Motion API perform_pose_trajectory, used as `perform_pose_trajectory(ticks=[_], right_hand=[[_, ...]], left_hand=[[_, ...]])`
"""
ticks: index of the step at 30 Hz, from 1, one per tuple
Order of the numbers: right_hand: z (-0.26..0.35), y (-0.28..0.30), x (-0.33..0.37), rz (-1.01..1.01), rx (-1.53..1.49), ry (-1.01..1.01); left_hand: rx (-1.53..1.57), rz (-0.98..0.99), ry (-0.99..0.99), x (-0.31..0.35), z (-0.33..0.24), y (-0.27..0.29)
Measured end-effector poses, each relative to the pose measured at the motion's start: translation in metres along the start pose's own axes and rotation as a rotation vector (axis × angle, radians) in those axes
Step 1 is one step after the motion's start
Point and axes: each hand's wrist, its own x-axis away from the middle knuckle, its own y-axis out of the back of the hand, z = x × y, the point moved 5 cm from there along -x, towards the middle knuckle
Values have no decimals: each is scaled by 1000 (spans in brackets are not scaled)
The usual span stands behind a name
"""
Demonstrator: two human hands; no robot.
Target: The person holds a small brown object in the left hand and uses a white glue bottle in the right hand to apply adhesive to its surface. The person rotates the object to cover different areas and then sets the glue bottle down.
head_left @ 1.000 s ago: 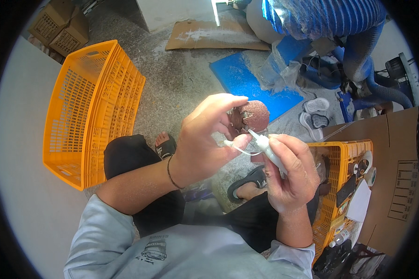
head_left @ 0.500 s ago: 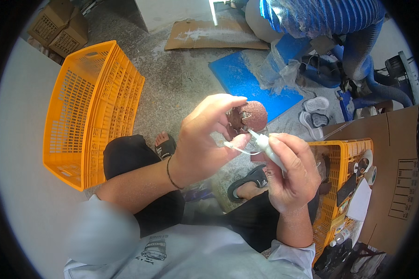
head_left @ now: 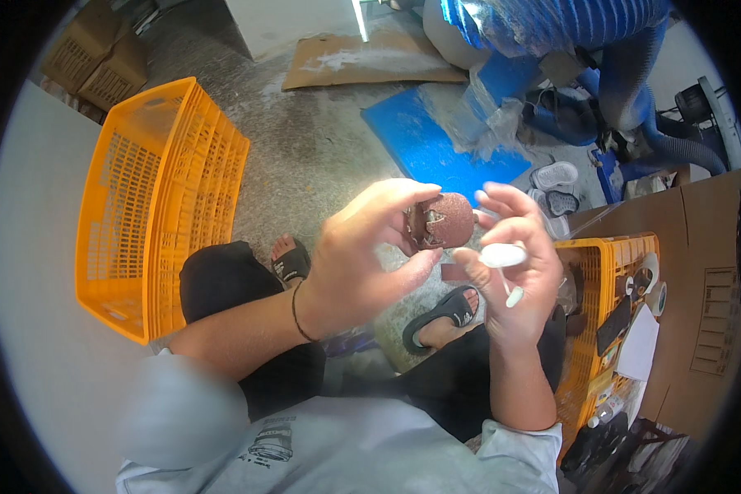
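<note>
My left hand (head_left: pixel 358 259) pinches a small reddish-brown rounded piece (head_left: pixel 441 221) with a rough sandpaper-like surface, held up in front of me. My right hand (head_left: pixel 514 276) is just to its right, fingers half spread near the brown piece. A small white plastic piece (head_left: pixel 504 256) with a thin white stem lies across its palm. A dark band circles my left wrist. Both hands hover above my knees and the grey concrete floor.
A large orange mesh crate (head_left: pixel 152 206) stands at my left. A smaller orange crate (head_left: pixel 605 272) with dark parts and tape rolls sits at my right, beside a cardboard box (head_left: pixel 708 280). Blue sheet (head_left: pixel 424 144), blue hoses and another person's sandals lie ahead.
My right hand has let its fingers spread and the white piece now lies across the palm instead of pointing at the brown piece. The left hand has turned the brown piece slightly.
</note>
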Motion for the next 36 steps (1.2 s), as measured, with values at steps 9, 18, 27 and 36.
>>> perform_pose_trajectory(ticks=[9, 18, 27, 36], right_hand=[[-4, -3, 2, 20, -121, -105], [1, -3, 3, 25, -90, -117], [0, -7, 4, 25, -54, -62], [0, -9, 5, -9, -2, -4]], left_hand=[[76, 89, 65, 3, -3, -6], [56, 105, 62, 2, -6, -4], [70, 55, 46, 4, -4, -4], [20, -27, -61, 2, 1, -3]])
